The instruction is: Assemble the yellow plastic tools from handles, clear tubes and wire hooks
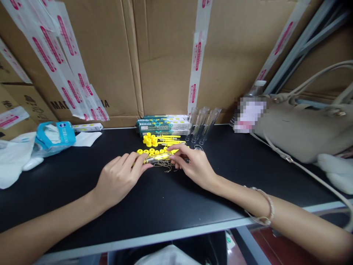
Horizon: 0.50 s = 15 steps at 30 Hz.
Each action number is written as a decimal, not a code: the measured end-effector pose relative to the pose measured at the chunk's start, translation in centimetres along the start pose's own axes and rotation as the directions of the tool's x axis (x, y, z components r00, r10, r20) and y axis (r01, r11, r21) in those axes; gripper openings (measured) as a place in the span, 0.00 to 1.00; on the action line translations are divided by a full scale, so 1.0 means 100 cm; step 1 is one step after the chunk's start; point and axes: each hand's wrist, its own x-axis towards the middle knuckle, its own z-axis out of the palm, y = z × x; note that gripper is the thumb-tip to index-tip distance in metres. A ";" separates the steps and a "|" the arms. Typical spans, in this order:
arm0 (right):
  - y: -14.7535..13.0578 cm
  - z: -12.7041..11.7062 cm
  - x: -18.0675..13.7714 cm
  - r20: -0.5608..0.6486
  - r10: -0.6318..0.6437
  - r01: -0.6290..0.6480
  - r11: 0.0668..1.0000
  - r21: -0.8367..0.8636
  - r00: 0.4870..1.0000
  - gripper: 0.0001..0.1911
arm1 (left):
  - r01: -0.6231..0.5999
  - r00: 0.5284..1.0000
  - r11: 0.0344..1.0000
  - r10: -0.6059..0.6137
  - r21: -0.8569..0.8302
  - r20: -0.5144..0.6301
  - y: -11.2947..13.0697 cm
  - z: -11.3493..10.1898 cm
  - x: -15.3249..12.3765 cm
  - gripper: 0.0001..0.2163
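Between my two hands lies a clear tube with a yellow and grey rod-like piece in it. My left hand is closed round its left end, and my right hand pinches the right end. Just behind the tube are several small yellow caps and some thin yellow and black rods. Thin curved metal wires lie under the tube, partly hidden by my hands. Further back, several empty-looking clear tubes stand upright beside a stack of small green and white boxes.
A black table carries everything, with large taped cardboard boxes behind it. At left are a blue tissue pack and white tissues or cloth. A beige handbag and a bottle stand at right.
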 end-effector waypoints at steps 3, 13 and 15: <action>-0.003 0.002 -0.003 -0.018 0.007 -0.007 1.000 -0.015 1.000 0.08 | -0.028 1.000 0.999 0.028 -0.046 -0.004 0.002 0.000 -0.001 0.10; -0.003 0.006 -0.007 0.077 0.165 -0.178 0.960 0.214 0.983 0.11 | 0.030 0.998 0.967 -0.013 -0.252 0.068 0.005 0.008 -0.007 0.11; -0.003 0.005 -0.008 0.063 0.171 -0.179 0.969 0.168 0.983 0.11 | 0.052 0.995 0.960 -0.027 -0.277 0.093 0.005 0.010 -0.008 0.11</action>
